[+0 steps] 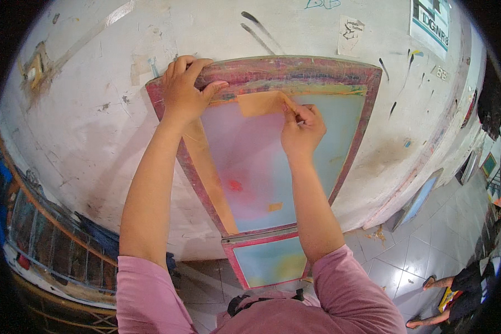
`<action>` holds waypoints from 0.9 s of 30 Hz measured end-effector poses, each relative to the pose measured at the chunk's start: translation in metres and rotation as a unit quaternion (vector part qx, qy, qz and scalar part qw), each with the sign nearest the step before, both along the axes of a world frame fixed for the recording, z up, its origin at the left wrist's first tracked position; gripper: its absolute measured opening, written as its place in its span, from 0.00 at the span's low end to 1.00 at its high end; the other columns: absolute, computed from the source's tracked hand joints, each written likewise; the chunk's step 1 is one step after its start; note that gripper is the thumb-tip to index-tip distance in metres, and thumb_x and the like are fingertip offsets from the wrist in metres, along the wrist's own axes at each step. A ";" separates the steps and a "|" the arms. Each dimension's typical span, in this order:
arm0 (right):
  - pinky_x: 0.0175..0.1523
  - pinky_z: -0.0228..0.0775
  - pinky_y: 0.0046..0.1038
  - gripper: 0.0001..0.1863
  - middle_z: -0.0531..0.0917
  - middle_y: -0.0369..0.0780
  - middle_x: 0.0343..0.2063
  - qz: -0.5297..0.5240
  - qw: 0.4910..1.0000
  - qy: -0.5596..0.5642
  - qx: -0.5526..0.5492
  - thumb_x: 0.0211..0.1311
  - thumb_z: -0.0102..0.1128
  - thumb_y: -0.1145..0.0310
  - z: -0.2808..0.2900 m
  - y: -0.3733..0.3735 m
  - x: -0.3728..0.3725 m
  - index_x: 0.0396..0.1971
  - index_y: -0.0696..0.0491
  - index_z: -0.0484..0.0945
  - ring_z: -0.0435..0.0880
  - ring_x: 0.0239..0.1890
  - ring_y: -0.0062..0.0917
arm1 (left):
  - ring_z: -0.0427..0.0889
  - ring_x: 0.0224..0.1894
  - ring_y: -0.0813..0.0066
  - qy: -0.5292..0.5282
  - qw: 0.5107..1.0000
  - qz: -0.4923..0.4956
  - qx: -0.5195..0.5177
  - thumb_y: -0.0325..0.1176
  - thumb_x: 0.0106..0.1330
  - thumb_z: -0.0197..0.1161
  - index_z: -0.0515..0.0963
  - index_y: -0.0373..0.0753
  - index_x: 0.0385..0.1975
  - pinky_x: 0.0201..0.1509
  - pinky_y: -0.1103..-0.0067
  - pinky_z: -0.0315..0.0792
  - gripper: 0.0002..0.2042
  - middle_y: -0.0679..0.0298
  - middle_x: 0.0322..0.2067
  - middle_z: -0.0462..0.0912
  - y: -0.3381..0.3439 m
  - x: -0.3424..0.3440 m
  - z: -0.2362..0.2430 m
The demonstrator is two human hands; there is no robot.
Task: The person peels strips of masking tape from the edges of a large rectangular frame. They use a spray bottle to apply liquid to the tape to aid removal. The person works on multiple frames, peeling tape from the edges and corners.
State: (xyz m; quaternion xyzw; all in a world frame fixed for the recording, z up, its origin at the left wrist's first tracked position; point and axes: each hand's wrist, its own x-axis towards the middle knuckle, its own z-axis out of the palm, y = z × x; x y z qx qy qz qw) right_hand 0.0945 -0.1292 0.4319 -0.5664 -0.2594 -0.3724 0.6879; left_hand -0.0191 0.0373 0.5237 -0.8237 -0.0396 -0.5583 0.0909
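A stained screen-printing frame (295, 69) stands against the wall, its mesh (261, 167) tinted pink and pale blue with a red spot. My left hand (185, 94) grips its upper left corner, fingers over the top edge and thumb on the face. Between the thumb and fingers of my right hand (304, 131) is the end of a strip of brown tape (259, 104). That strip lies across the upper mesh, just under the top bar; how much of it sticks down I cannot tell. A longer brown tape strip (209, 172) runs down the mesh's left side.
A smaller pink-edged screen frame (273, 261) stands below. Another panel (417, 200) leans by the wall at right. A metal rack (55, 239) fills the lower left. At lower right, another person's arms (437, 303) show above the tiled floor (395, 256).
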 end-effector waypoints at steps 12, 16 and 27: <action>0.25 0.51 0.27 0.09 0.70 0.32 0.17 -0.096 0.989 -0.113 0.017 0.36 0.61 0.77 -0.024 0.018 -0.004 0.22 0.47 0.79 0.68 0.17 0.23 | 0.64 0.45 0.65 0.002 1.000 -0.003 -0.005 0.48 0.43 0.67 0.75 0.46 0.38 0.50 0.70 0.59 0.22 0.65 0.38 0.68 -0.003 0.002 0.001; 0.29 0.52 0.28 0.11 0.71 0.32 0.18 -0.111 0.988 -0.110 -0.001 0.34 0.61 0.78 -0.025 0.017 -0.012 0.22 0.47 0.79 0.70 0.20 0.24 | 0.64 0.45 0.65 0.006 1.000 0.006 -0.002 0.48 0.43 0.67 0.75 0.47 0.38 0.50 0.70 0.59 0.22 0.65 0.38 0.68 -0.004 0.000 0.001; 0.31 0.52 0.29 0.12 0.72 0.33 0.19 -0.140 0.975 -0.168 -0.042 0.37 0.62 0.74 -0.011 -0.001 0.003 0.27 0.46 0.79 0.71 0.22 0.27 | 0.64 0.46 0.64 0.000 1.000 -0.003 0.009 0.50 0.44 0.66 0.75 0.47 0.38 0.50 0.69 0.58 0.22 0.65 0.38 0.68 0.000 0.002 0.003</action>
